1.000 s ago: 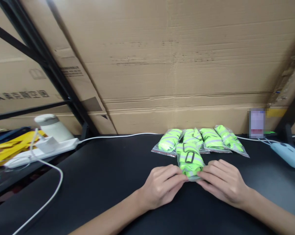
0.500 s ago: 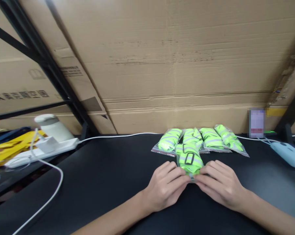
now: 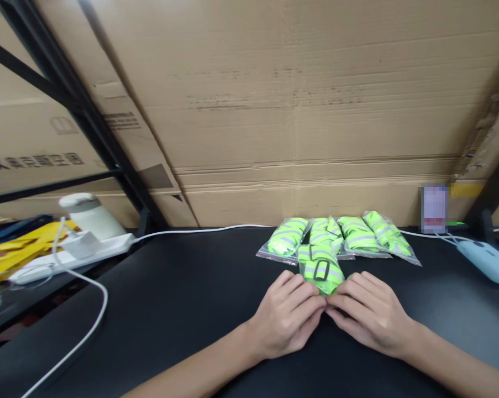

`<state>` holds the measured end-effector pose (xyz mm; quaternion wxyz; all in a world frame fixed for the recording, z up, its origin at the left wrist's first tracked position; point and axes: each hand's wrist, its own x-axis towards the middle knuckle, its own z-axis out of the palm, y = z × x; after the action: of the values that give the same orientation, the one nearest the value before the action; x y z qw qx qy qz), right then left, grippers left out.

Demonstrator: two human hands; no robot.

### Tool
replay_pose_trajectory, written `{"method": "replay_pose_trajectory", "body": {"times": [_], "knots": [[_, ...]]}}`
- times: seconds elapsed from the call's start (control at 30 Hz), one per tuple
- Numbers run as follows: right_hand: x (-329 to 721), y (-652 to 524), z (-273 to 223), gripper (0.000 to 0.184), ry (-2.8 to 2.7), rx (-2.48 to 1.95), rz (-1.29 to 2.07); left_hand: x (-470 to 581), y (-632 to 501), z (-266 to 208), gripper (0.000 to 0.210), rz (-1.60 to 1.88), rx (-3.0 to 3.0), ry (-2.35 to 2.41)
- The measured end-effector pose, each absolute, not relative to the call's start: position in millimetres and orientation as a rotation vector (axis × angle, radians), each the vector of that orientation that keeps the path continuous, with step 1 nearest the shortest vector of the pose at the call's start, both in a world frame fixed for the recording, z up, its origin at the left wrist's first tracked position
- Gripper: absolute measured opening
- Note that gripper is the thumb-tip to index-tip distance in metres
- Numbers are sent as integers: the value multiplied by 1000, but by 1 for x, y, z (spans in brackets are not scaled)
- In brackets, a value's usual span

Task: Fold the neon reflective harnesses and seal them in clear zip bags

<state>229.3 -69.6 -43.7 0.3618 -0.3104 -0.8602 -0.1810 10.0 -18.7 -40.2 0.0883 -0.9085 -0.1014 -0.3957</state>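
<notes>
Between my hands lies a clear zip bag (image 3: 321,270) holding a rolled neon-green reflective strap with a black buckle. My left hand (image 3: 291,312) pinches the bag's near edge, its fingertips almost meeting those of my right hand (image 3: 371,312), which grips the same edge from the other side. Most of that edge is hidden under the fingers. Just behind, several similar bagged green straps lie in a row: one bag (image 3: 288,237) at the left, others (image 3: 359,235) toward the right. The held bag's far end overlaps the bag behind it.
A cardboard wall (image 3: 290,138) closes off the back of the black table (image 3: 183,298). Leftward are a white power strip (image 3: 108,251), a white bottle (image 3: 95,215), yellow straps (image 3: 29,249) and a looping white cable (image 3: 102,309). A light-blue device (image 3: 487,261) lies at the right.
My left hand has slid slightly right along the bag's near edge, closer to my right hand, covering more of the edge. The bags behind have not moved.
</notes>
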Motion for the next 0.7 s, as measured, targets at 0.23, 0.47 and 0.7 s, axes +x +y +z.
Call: {"method": "replay_pose_trajectory", "body": {"times": [0.23, 0.47, 0.7], "knots": [[234, -70, -39, 16, -2215, -778, -452, 5, -14, -32, 12, -1237, -2755, -267], [242, -69, -41, 11, -2184, -817, -407, -10, -10, -23, 12, -1055, -2740, -167], [251, -67, -37, 17, -2210, -773, -376, -14, -10, -21, 6, -1044, -2667, -213]]}}
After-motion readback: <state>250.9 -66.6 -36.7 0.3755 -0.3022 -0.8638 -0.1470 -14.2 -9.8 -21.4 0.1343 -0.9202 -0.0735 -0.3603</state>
